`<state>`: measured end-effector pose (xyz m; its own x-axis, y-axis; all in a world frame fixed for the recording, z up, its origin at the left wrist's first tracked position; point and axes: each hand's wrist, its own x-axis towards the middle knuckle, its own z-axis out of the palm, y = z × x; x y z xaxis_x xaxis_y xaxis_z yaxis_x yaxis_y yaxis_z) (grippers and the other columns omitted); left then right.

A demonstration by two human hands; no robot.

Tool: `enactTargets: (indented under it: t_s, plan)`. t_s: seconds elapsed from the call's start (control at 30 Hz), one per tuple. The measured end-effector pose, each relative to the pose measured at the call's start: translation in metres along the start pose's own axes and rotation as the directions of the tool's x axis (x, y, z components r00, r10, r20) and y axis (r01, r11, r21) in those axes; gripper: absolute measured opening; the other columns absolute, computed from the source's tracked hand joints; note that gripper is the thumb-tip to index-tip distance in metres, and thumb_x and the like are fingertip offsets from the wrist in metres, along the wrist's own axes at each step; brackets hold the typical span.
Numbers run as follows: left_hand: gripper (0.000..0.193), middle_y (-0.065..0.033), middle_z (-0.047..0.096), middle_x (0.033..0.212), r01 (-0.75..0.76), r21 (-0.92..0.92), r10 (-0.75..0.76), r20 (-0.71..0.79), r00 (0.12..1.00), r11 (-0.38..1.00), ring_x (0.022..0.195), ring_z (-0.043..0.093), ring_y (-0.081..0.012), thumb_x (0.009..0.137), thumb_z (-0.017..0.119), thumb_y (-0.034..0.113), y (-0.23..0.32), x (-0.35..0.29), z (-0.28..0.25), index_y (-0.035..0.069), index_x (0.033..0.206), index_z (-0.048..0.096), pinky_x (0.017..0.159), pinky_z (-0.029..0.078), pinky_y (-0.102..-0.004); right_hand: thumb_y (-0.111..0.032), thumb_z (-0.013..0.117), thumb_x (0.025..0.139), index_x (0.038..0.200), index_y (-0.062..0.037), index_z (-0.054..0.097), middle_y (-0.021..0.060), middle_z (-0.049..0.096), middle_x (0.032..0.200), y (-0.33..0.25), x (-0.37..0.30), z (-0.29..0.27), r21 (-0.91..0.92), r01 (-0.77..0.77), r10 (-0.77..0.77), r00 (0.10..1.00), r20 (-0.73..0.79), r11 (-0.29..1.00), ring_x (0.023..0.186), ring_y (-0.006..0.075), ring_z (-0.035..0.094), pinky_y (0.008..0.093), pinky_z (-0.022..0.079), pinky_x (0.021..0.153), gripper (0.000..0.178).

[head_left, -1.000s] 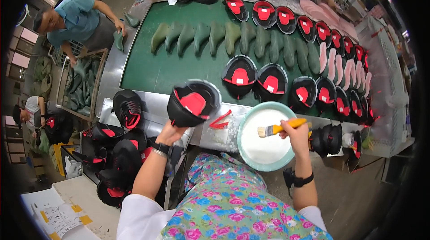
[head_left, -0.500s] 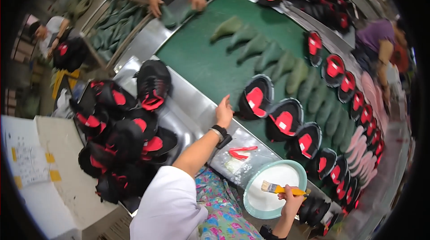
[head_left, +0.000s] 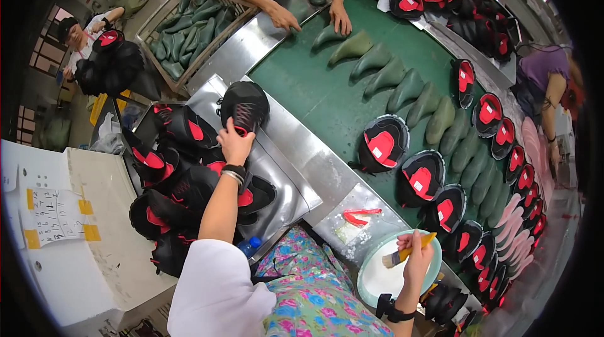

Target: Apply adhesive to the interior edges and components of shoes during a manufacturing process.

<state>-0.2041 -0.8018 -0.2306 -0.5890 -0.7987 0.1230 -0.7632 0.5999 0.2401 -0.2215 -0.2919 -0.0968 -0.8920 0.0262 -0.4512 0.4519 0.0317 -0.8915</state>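
My left hand [head_left: 236, 146] is at a black shoe upper [head_left: 246, 103] with a red lining, its fingers closed on the collar. That upper lies on the metal tray beside a heap of similar black-and-red uppers [head_left: 189, 189]. In my right hand [head_left: 418, 260] is a paintbrush [head_left: 396, 258] with a yellow handle and pale bristles. The brush hangs over a pale green bowl [head_left: 360, 283] of white liquid. Just beyond the bowl, several uppers [head_left: 420, 176] stand in a row along the near edge of the green belt [head_left: 302, 85].
Green shoe lasts [head_left: 409, 90] form a line along the belt, with more uppers [head_left: 487, 113] behind. A co-worker's hands [head_left: 340, 19] touch the far end, beside a crate of lasts [head_left: 189, 35]. Red strips [head_left: 360, 215] lie near the bowl. A papered white box [head_left: 56, 217] stands left.
My left hand has swung left from the belt edge to the black upper on the tray. The brush stays over the bowl in my right hand. A co-worker's hand now rests on a last.
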Motion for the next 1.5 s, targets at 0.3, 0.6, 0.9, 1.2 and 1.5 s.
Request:
enactTargets:
  t_s: [0.3, 0.6, 0.9, 1.2, 1.5]
  plan:
    - [0.061, -0.0084, 0.052, 0.122, 0.47, -0.881, 0.218, 0.45, 0.866, -0.049, 0.109, 0.056, -0.0214, 0.083, 0.057, 0.008, 0.088, -0.103, -0.17, 0.008, 0.14, 0.032, 0.093, 0.048, -0.0361, -0.016, 0.078, 0.075, 0.11, -0.0021, 0.064, 0.014, 0.062, 0.114, -0.06, -0.01, 0.097, -0.27, 0.724, -0.583, 0.679, 0.446, 0.635, 0.106, 0.0306, 0.058, 0.0368, 0.047, 0.091, 0.041]
    - [0.093, -0.0118, 0.032, 0.148, 0.496, -0.858, 0.667, 0.45, 0.594, 0.137, 0.137, 0.034, -0.0234, 0.079, 0.053, -0.006, 0.115, -0.186, -0.21, 0.015, 0.153, 0.001, 0.108, 0.034, -0.0394, -0.023, 0.08, 0.073, 0.111, -0.0035, 0.06, 0.0162, 0.064, 0.105, -0.098, -0.059, 0.088, -0.161, 0.724, -0.406, 0.539, 0.738, 0.67, 0.097, 0.0337, 0.061, 0.0408, 0.049, 0.081, 0.047]
    - [0.057, -0.0153, 0.043, 0.143, 0.356, -0.928, 0.479, 0.364, 0.799, 0.112, 0.126, 0.049, -0.022, 0.094, 0.057, 0.013, 0.086, -0.211, -0.152, 0.004, 0.146, 0.034, 0.108, 0.037, -0.0349, -0.022, 0.063, 0.088, 0.106, -0.0071, 0.068, 0.014, 0.068, 0.095, -0.055, -0.096, 0.033, -0.235, 0.62, -0.378, 0.69, 0.617, 0.749, 0.09, 0.03, 0.066, 0.039, 0.05, 0.078, 0.023]
    - [0.056, -0.0149, 0.051, 0.137, 0.272, -0.725, 0.772, 0.56, -0.301, 0.632, 0.12, 0.052, -0.0196, 0.094, 0.058, 0.009, 0.054, -0.244, -0.167, -0.001, 0.143, 0.034, 0.102, 0.042, -0.0314, -0.026, 0.074, 0.081, 0.087, 0.0003, 0.072, 0.0163, 0.068, 0.078, 0.108, -0.108, -0.131, -0.412, -0.04, -0.186, 0.849, -0.495, 0.91, 0.069, 0.0285, 0.066, 0.0336, 0.051, 0.066, 0.027]
    - [0.025, 0.0028, 0.059, 0.104, 0.364, -0.533, 0.562, 0.826, 0.03, 0.764, 0.096, 0.054, -0.0078, 0.092, 0.064, 0.009, 0.081, -0.248, -0.143, 0.004, 0.116, 0.058, 0.084, 0.046, -0.0261, -0.014, 0.076, 0.076, 0.092, -0.0005, 0.073, 0.0202, 0.07, 0.086, 0.175, -0.106, -0.122, -0.457, -0.066, -0.208, 0.826, -0.524, 0.887, 0.075, 0.0286, 0.07, 0.0331, 0.054, 0.071, 0.021]
